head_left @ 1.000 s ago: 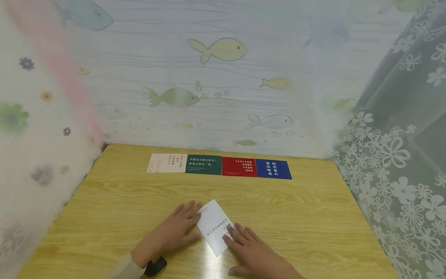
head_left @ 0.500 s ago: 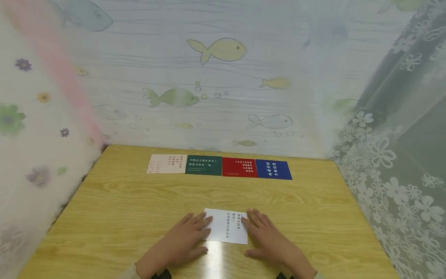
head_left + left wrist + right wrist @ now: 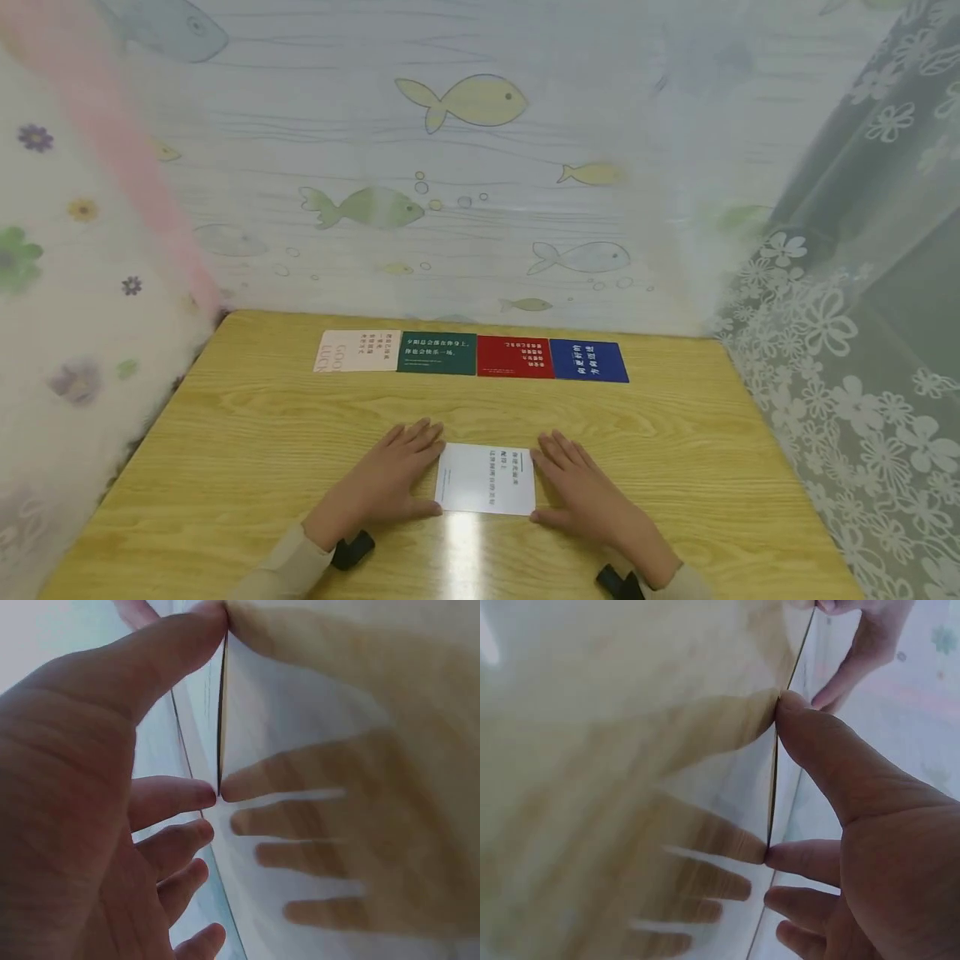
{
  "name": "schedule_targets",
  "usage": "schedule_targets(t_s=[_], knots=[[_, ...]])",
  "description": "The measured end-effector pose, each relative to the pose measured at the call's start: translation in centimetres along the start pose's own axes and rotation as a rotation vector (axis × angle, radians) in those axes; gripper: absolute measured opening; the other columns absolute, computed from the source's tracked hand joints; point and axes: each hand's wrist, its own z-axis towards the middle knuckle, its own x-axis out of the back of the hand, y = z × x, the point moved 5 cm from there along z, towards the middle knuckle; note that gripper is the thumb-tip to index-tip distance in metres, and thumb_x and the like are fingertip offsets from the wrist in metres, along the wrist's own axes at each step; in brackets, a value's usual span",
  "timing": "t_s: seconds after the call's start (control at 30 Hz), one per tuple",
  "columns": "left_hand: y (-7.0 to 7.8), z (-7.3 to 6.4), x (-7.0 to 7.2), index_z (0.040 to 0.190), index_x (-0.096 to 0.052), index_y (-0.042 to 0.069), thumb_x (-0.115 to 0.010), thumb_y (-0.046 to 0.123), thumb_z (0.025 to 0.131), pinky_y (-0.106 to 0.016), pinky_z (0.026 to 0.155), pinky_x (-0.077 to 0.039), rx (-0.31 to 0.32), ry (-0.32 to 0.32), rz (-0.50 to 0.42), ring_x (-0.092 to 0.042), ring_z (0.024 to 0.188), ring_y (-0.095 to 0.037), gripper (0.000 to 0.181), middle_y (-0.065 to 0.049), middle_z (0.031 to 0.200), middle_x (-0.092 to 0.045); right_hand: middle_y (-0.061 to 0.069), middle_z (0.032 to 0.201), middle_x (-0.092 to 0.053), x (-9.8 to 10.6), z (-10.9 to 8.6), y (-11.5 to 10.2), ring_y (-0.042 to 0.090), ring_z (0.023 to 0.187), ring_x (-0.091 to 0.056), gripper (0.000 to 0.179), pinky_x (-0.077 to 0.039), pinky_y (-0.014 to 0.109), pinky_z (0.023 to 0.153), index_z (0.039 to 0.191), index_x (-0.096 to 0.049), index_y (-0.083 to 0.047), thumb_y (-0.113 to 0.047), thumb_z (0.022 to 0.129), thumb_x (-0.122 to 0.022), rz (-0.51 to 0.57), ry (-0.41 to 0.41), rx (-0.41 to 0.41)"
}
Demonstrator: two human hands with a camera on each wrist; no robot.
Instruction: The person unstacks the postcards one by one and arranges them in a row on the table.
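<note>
A white card [image 3: 471, 493] printed with dark characters lies square on the wooden table in the head view. My left hand [image 3: 384, 477] rests at its left side, thumb tip at the near corner and index fingertip at the far one. At the right side, my right hand [image 3: 588, 493] mirrors this, its thumb and index finger along that edge. Fingers of both hands are extended. Both wrist views catch the card nearly edge-on, as a thin dark line between thumb [image 3: 180, 645] and index fingertip on the left, and likewise beside the right thumb [image 3: 817, 739].
Toward the table's [image 3: 247, 467] back edge lies a row of cards: pink [image 3: 352, 360], green [image 3: 437, 367], red [image 3: 517, 368] and blue [image 3: 607, 375]. Behind them hangs a fish-patterned curtain [image 3: 300, 150]. A lace curtain [image 3: 862, 408] borders the right side.
The white card has turned from a slant to lying square with the table. The left fingers have slid off its face to its left edge; the right fingers now touch its right edge.
</note>
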Motion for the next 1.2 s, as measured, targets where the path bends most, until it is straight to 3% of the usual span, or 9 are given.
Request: schedule_targets(t_s=[0.2,0.47,0.77,1.2], knots=[[-0.6,1.2,0.2,0.15,-0.05,0.006,-0.075,0.058,0.084,-0.059,0.124,-0.023,0.016,0.002,-0.028,-0.028,0.153,-0.035,0.087,-0.013,0.163,-0.037,0.022,0.162,-0.034,0.7,0.9,0.6,0.043,0.152,-0.024,0.088,-0.02,0.062,0.124,0.15,-0.047,0.0,-0.048,0.083,-0.08,-0.044,0.043,0.017],[-1.9,2.6,0.1,0.152,-0.049,0.011,-0.078,0.068,0.075,-0.054,0.127,-0.017,0.082,-0.026,-0.066,-0.019,0.157,-0.029,0.099,-0.009,0.167,-0.03,0.022,0.163,-0.031,1.0,2.4,1.6,0.043,0.154,-0.021,0.098,-0.017,0.06,0.125,0.152,-0.044,0.001,-0.051,0.079,-0.083,-0.028,0.01,0.003],[-1.7,2.9,0.5,0.14,-0.062,0.011,-0.086,0.059,0.071,-0.054,0.127,-0.017,0.085,0.009,-0.125,-0.02,0.156,-0.03,0.087,-0.01,0.164,-0.035,0.02,0.161,-0.037,1.0,2.7,1.6,0.042,0.154,-0.022,0.088,-0.016,0.06,0.126,0.146,-0.051,-0.001,-0.042,0.077,-0.088,0.066,0.021,0.017],[-1.3,2.3,0.8,0.149,-0.051,0.004,-0.084,0.057,0.074,-0.056,0.126,-0.018,0.082,0.005,-0.131,-0.024,0.155,-0.034,0.097,-0.014,0.164,-0.034,0.022,0.159,-0.04,1.5,3.0,1.0,0.042,0.153,-0.023,0.085,-0.016,0.06,0.126,0.133,-0.054,-0.004,-0.04,0.068,-0.095,0.086,0.043,0.0]])
